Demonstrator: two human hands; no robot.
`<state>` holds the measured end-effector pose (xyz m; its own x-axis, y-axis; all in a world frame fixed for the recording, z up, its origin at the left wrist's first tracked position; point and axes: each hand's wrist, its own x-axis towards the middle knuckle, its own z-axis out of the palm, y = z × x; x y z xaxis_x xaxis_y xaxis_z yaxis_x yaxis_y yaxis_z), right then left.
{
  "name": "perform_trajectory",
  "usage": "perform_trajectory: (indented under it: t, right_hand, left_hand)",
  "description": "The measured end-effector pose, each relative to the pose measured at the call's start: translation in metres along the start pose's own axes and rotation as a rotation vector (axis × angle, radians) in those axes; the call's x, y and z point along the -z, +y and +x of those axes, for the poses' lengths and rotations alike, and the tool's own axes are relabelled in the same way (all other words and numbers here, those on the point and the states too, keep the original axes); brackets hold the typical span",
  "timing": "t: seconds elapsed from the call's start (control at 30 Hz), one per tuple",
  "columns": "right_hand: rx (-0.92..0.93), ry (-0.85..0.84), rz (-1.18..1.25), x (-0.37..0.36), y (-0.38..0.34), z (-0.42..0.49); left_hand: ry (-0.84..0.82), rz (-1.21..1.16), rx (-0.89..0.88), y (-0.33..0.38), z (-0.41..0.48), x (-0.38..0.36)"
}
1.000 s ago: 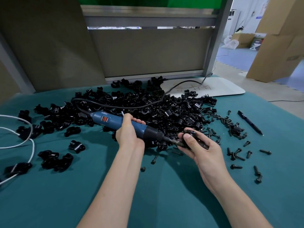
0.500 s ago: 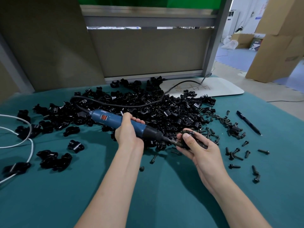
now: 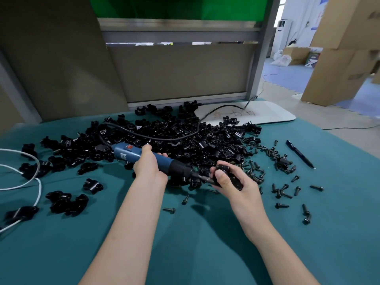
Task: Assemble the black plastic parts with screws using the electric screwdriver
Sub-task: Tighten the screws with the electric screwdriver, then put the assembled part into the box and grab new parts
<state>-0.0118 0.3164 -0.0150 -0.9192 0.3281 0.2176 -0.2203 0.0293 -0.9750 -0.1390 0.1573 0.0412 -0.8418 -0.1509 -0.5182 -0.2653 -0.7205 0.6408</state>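
Note:
My left hand (image 3: pixel 149 165) grips the blue electric screwdriver (image 3: pixel 127 152) around its body, the tool lying nearly level and pointing right. Its black nose and bit (image 3: pixel 202 178) reach into a black plastic part (image 3: pixel 232 177) that my right hand (image 3: pixel 236 183) holds, thumb on top and fingers curled underneath. The screw at the bit's tip is hidden by my thumb. Behind both hands spreads a big heap of black plastic parts (image 3: pixel 185 138). Loose black screws (image 3: pixel 281 192) lie scattered to the right of my right hand.
The screwdriver's black cord (image 3: pixel 185 136) loops over the heap toward a white board (image 3: pixel 257 116). A black pen (image 3: pixel 300 154) lies at the right. A white cable (image 3: pixel 30 182) curls at the left edge beside several separate black parts (image 3: pixel 65 202). Partition panels stand behind the green table.
Both hands hold the same grip, the bit still in the part. The scene sits slightly lower in the frame, from a small head shift.

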Motion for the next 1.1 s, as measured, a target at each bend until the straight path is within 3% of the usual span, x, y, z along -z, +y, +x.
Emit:
perform_trajectory:
  t: [0.17,0.3,0.43,0.53,0.63,0.73,0.8,0.87,1.0,1.1]
  right_hand:
    - [0.006,0.043,-0.022,0.004,-0.003,-0.011]
    - [0.035,0.077,-0.11,0.004,-0.005,-0.025]
    - [-0.014,0.155,0.001,0.007,-0.007,-0.037]
    - [-0.091,0.185,0.124,0.008,-0.01,-0.041]
    - [-0.157,0.183,0.155,0.007,-0.014,-0.044]
    - [-0.161,0.163,0.142,0.007,-0.018,-0.048]
    - [-0.131,0.177,0.086,0.009,-0.022,-0.054]
    - [-0.094,0.205,0.106,0.013,-0.028,-0.061]
    - [-0.048,0.289,0.148,0.039,-0.045,-0.08]
    - [-0.022,0.384,0.092,0.078,-0.058,-0.098]
  left_hand:
    - [0.002,0.032,0.018,0.003,-0.009,-0.002]
    - [0.12,0.098,-0.062,-0.007,-0.018,0.004]
    - [0.18,0.145,-0.151,-0.014,-0.023,0.015]
    - [0.105,0.206,-0.149,-0.012,-0.033,0.023]
    - [0.052,0.407,-0.209,-0.012,-0.047,0.029]
    - [-0.003,0.684,-0.402,-0.019,-0.071,0.035]
    - [-0.11,0.862,-0.585,-0.028,-0.09,0.041]
    - [-0.355,0.967,-0.693,-0.041,-0.11,0.045]
    - [-0.837,1.211,-0.705,-0.08,-0.154,0.043]
    - [-0.955,1.279,-0.759,-0.111,-0.181,0.032]
